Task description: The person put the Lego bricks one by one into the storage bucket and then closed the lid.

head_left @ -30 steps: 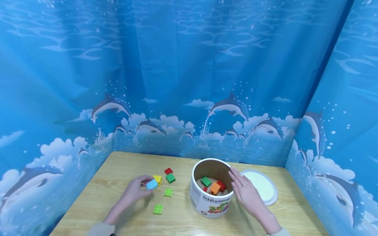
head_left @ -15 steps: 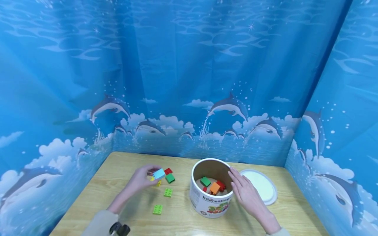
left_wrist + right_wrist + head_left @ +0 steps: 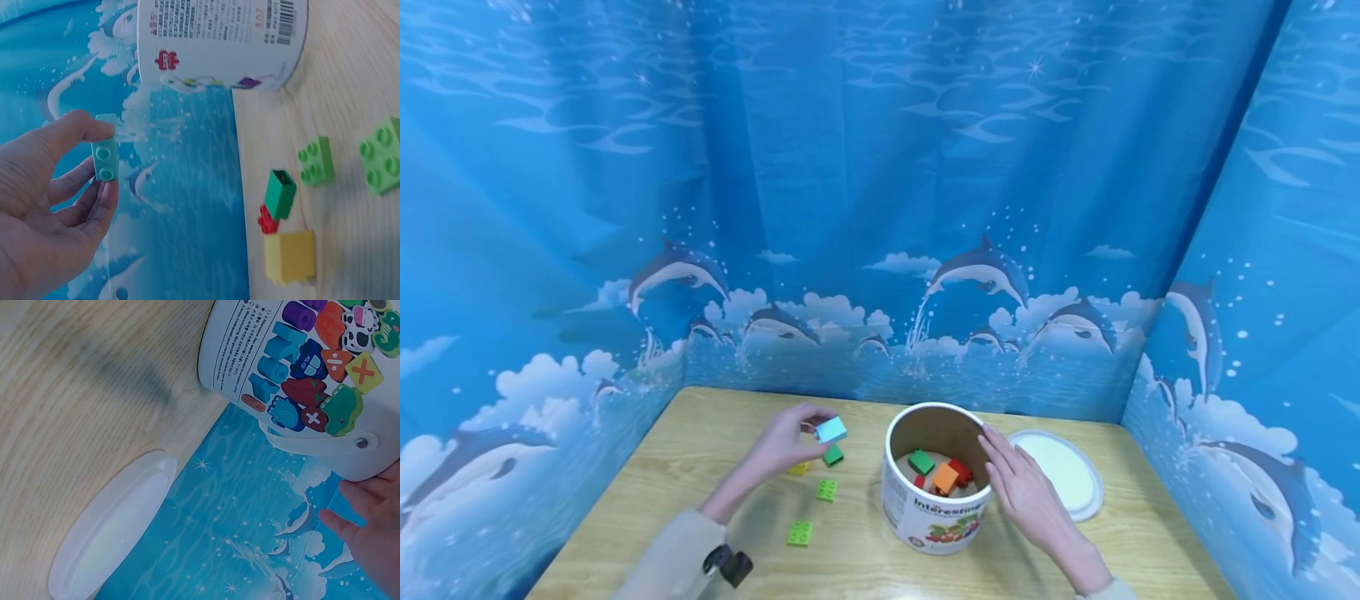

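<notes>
My left hand (image 3: 786, 437) pinches a light blue toy brick (image 3: 831, 430) between thumb and fingers, raised over the table; its studs show in the left wrist view, where the brick (image 3: 105, 150) stands apart from the others. My right hand (image 3: 1026, 492) rests with straight fingers against the right rim of a white round bucket (image 3: 936, 533). Inside the bucket lie a green brick (image 3: 921, 462), an orange brick (image 3: 946, 478) and red bricks (image 3: 961, 472). Under and beside the left hand are a yellow brick (image 3: 290, 257), a dark green brick (image 3: 280, 195) and a red brick (image 3: 267, 220).
Two light green bricks, the farther brick (image 3: 827, 490) and the nearer brick (image 3: 800, 532), lie left of the bucket. A white lid (image 3: 1063, 475) lies to its right. A blue dolphin-print curtain (image 3: 850, 208) closes off the wooden table (image 3: 715, 417) at the back and sides.
My left hand has carried the light blue brick up and to the right, past the yellow brick, toward the bucket. The right hand stays on the bucket's rim.
</notes>
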